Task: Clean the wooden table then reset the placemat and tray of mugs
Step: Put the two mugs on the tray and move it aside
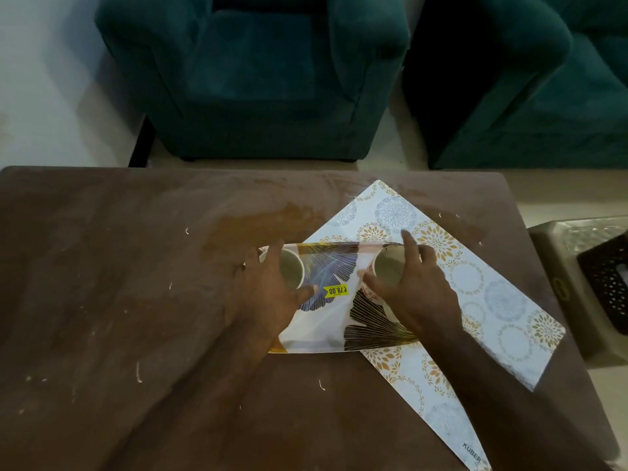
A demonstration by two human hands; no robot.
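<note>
A brown wooden table (102, 300) fills the lower view, with an orange-brown spill stain (258, 222) and white crumbs on it. A white placemat (475, 294) with gold and blue floral rings lies askew at the right. On it sits a tray (336, 321) printed with dark fan leaves and a yellow price sticker. My left hand (268, 294) is over the tray's left end, fingers around the left mug (290, 268). My right hand (418, 287) covers the right end, fingers spread around the right mug (387, 266), index finger raised.
A teal armchair (258, 79) stands beyond the table's far edge, and a second teal seat (543, 96) is at the back right. A grey stool (557, 266) with a dark perforated basket (608, 280) stands right of the table.
</note>
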